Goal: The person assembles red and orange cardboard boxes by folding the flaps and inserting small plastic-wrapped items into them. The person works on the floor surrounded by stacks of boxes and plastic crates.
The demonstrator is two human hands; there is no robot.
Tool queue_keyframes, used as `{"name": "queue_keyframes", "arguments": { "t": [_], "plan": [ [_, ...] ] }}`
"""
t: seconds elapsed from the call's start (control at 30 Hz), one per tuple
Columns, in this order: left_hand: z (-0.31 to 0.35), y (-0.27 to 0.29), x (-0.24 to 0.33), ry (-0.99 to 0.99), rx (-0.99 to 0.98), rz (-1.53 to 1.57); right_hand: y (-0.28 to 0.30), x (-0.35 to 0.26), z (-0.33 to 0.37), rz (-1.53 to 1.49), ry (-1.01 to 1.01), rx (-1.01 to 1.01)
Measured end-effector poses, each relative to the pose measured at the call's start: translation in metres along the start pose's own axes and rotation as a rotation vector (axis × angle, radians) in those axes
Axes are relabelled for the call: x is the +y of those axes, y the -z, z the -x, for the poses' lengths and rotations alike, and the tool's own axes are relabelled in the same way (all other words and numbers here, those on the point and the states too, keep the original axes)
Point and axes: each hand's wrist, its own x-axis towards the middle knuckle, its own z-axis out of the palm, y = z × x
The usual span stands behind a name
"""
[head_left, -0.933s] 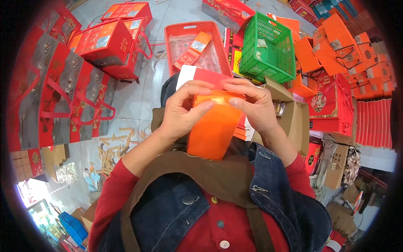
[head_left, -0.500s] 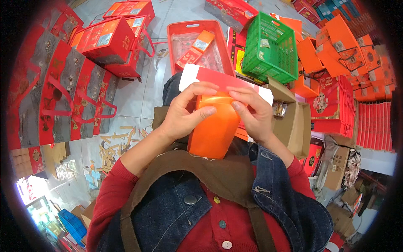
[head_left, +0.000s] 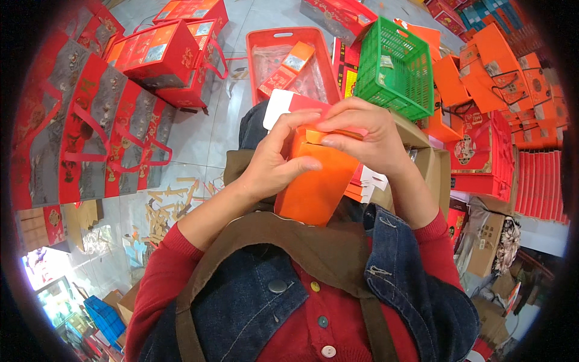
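An orange cardboard box (head_left: pixel 316 187) stands upright in front of my chest, a red-and-white flap (head_left: pixel 278 107) spread out at its far end. My left hand (head_left: pixel 271 160) grips the box's left side, thumb on the near face and fingers at the top edge. With bent fingers, my right hand (head_left: pixel 377 136) pinches the small orange tab at the box's top right. That hand covers the right part of the flap. Several flat white-and-orange cartons (head_left: pixel 365 184) lie just right of the box.
Ahead is a red tray (head_left: pixel 256 57) holding smaller boxes, beside a green crate (head_left: pixel 395 72). An open cardboard carton (head_left: pixel 440 175) stands at right. Red gift bags (head_left: pixel 90 133) line the left; orange boxes (head_left: pixel 491 51) are piled far right. Paper scraps (head_left: pixel 172 208) litter the floor.
My right hand has turned inward over the box's top and closed on the tab, hiding the flap's right end. The left hand stays on the box, its fingers slightly shifted.
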Motion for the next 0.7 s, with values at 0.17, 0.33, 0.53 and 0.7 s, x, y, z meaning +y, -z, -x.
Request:
{"name": "queue_keyframes", "arguments": {
  "t": [0.17, 0.33, 0.53, 0.7],
  "plan": [
    [0.001, 0.004, -0.007, -0.044, 0.043, -0.036, -0.003, -0.004, -0.008, -0.068, -0.066, -0.122],
    [0.005, 0.003, -0.007, -0.043, 0.083, 0.059, -0.003, 0.003, 0.001, -0.385, -0.092, 0.148],
    [0.005, 0.008, -0.005, -0.075, 0.08, 0.023, 0.0, 0.021, 0.04, -0.409, -0.196, 0.247],
    [0.01, 0.009, -0.012, -0.043, 0.107, 0.066, -0.019, 0.02, 0.051, -0.169, -0.119, 0.307]
  ]
}}
